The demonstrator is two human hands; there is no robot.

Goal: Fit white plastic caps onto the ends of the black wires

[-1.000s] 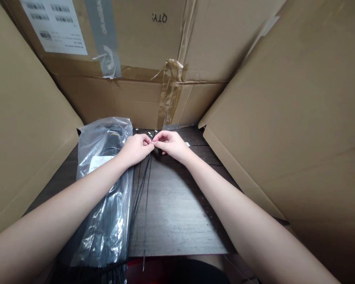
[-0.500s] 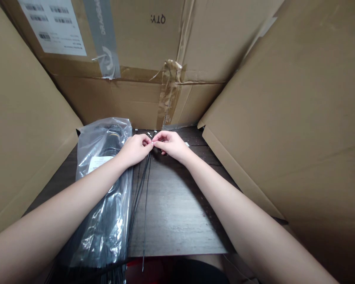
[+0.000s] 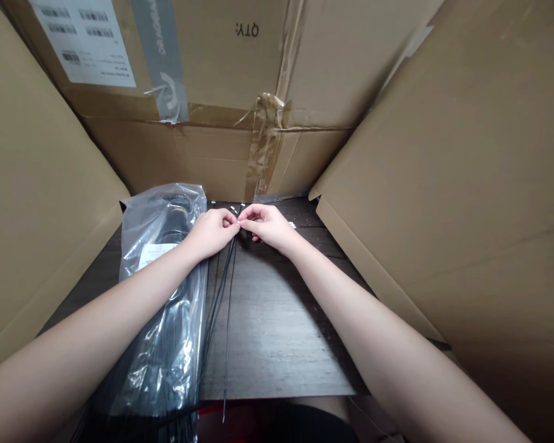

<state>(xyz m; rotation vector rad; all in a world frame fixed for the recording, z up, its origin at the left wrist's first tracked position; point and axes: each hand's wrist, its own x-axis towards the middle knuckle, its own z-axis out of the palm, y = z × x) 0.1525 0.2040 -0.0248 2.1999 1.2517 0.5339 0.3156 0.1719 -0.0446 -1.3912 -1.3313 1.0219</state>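
The fingertips of my left hand [image 3: 213, 232] and my right hand [image 3: 268, 225] meet near the back of the dark table, pinching the small white end of a thin black cable [image 3: 226, 351]. From there the cable runs toward me and hangs past the front edge. Beside it lie several more black cables [image 3: 216, 301], with small white ends [image 3: 233, 210] showing just behind my fingers. My left forearm crosses a clear plastic bag [image 3: 184, 338] of black cables with a white label [image 3: 153, 252]. What exactly the white piece is cannot be made out.
A large taped cardboard box [image 3: 212, 147] stands behind the table [image 3: 277, 344]. Cardboard panels rise on the left [image 3: 37, 184] and right [image 3: 466, 184]. Small white pieces [image 3: 292, 224] lie just beyond my right wrist. Something red [image 3: 226, 421] shows below the table's front edge.
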